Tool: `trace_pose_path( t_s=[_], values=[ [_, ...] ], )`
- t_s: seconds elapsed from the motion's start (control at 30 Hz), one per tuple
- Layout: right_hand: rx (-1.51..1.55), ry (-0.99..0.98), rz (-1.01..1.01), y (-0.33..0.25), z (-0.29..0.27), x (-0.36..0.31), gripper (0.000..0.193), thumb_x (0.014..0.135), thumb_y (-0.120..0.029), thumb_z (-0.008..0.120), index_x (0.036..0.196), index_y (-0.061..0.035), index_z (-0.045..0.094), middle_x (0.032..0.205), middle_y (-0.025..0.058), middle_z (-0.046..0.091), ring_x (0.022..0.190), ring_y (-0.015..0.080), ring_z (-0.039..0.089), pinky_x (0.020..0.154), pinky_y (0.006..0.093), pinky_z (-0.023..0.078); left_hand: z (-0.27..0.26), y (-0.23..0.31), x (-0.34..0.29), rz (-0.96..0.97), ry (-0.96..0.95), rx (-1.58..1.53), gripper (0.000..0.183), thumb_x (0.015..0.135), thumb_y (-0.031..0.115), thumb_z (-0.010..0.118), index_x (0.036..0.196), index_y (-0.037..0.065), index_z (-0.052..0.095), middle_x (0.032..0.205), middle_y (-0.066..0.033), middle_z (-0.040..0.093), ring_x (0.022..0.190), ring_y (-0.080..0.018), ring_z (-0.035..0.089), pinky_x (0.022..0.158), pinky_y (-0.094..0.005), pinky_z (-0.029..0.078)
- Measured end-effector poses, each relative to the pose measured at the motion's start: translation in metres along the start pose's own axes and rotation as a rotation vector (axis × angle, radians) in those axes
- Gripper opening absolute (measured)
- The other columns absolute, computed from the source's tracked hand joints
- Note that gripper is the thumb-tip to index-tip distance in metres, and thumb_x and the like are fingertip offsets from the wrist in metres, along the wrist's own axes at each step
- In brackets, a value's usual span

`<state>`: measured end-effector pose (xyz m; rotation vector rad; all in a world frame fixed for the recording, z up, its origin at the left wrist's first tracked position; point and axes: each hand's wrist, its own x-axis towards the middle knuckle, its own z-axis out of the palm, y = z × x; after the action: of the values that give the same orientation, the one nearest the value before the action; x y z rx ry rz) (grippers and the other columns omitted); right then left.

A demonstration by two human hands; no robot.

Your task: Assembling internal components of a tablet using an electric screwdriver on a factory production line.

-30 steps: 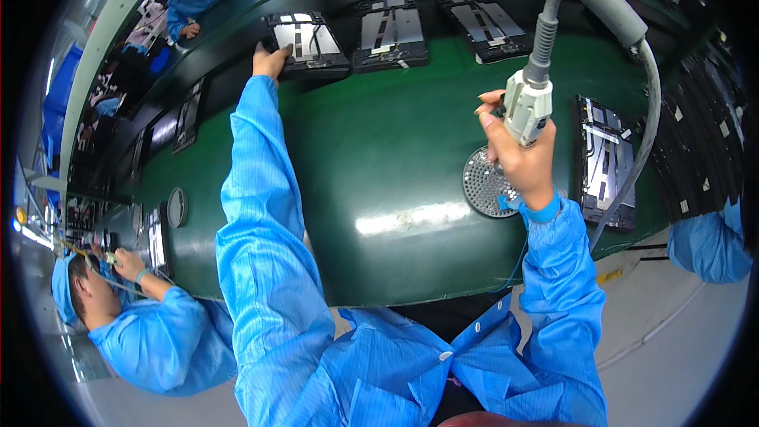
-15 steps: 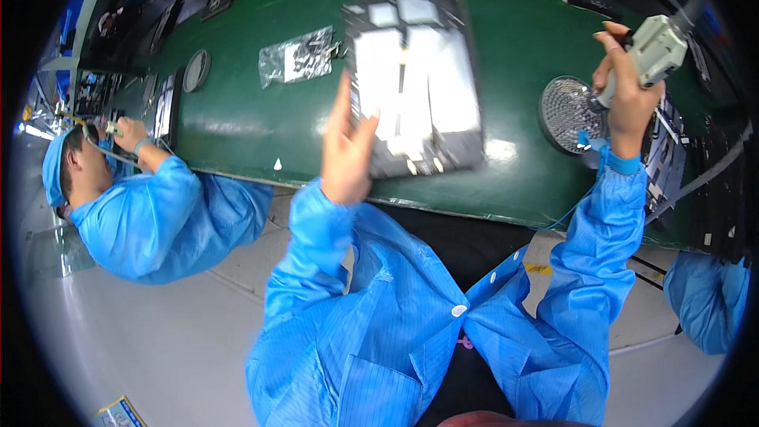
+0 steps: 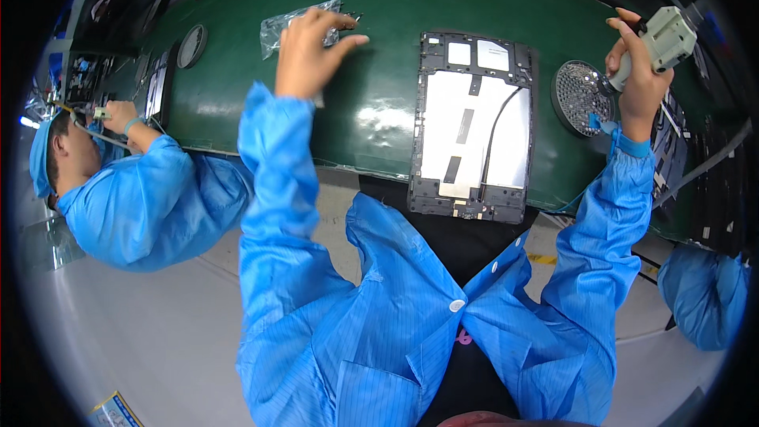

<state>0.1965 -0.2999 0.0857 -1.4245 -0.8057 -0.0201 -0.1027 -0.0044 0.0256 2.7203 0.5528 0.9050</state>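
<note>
An opened tablet-like panel (image 3: 447, 107), black-framed with silver-white plates and a thin black cable down its right half, lies at the table's near edge, neither hand touching it. My left hand (image 3: 311, 51) reaches over a clear plastic bag (image 3: 273, 32) of small dark parts, fingers bent and thumb apart, holding nothing I can see. It covers much of the bag, and whether it touches it I cannot tell. My right hand (image 3: 644, 83) grips a pale grey power screwdriver (image 3: 662, 39). The tool's lower end is beside a round dish (image 3: 581, 99) of small metallic pieces.
A green table (image 3: 371, 103) spans the width before me. Another round dish (image 3: 191, 46) stands at the left. A co-worker in blue (image 3: 146, 205) works at the left; another blue sleeve (image 3: 704, 296) shows at the right. More dark panels (image 3: 668, 142) lie beyond my right hand.
My left hand has let go of the panel and moved up and left to the bag. The panel now lies further right and nearer me. The right hand still grips the screwdriver.
</note>
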Motion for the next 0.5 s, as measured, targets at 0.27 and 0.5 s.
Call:
trace_pose_path(
  t_s=[0.27, 0.5],
  values=[
    [0.140, 0.044, 0.137, 0.020, -0.011, 0.000, 0.013, 0.088, -0.006, 0.070, 0.099, 0.0013, 0.068, 0.067, 0.0048, 0.063, 0.049, 0.0116, 0.056, 0.045, 0.0253, 0.043, 0.027, -0.050, 0.035, 0.108, -0.393, -0.080, 0.013, 0.088, 0.012, 0.072, 0.093, 0.001, 0.069, 0.094, -0.0118, 0.063, 0.088, -0.0299, 0.064, 0.083, -0.0383, 0.051],
    [0.137, -0.040, 0.062, 0.024, -0.049, 0.001, 0.015, 0.088, -0.009, 0.061, 0.089, 0.0051, 0.066, 0.075, 0.0120, 0.071, 0.042, 0.0111, 0.052, 0.039, 0.0254, 0.043, 0.043, 0.001, 0.057, 0.120, 0.188, -0.007, 0.012, 0.099, 0.006, 0.058, 0.108, 0.000, 0.065, 0.107, -0.0120, 0.072, 0.100, -0.0241, 0.069, 0.094, -0.0352, 0.051]
  ],
)
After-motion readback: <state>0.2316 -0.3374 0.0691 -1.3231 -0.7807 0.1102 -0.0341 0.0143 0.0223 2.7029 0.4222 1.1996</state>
